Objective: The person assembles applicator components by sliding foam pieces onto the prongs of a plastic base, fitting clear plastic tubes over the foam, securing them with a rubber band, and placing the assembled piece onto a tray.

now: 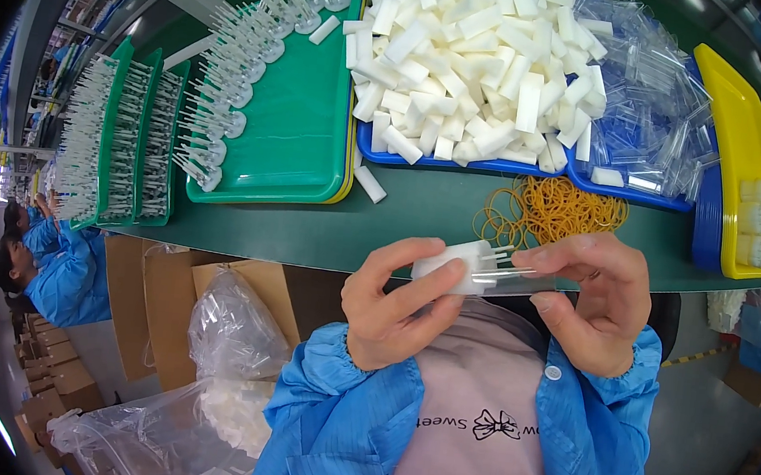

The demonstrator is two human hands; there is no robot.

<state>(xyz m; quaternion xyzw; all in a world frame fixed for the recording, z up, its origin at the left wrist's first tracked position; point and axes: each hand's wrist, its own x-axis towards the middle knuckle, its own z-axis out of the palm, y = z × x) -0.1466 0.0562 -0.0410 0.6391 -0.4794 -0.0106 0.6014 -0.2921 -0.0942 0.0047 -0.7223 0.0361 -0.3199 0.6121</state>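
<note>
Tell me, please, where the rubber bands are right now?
In the head view, the rubber bands lie on the green table, just beyond the right hand, beside the blue tray.

Factory assembly line: parts trays [304, 127], seated co-workers [61, 274]

The foam blocks [471, 43] are white and sit in a blue tray [463, 162]. Another tray [295, 126] is green, and one [734, 136] is yellow. The rubber bands [555, 209] are orange, and the sleeves [338, 419] are blue.
</note>
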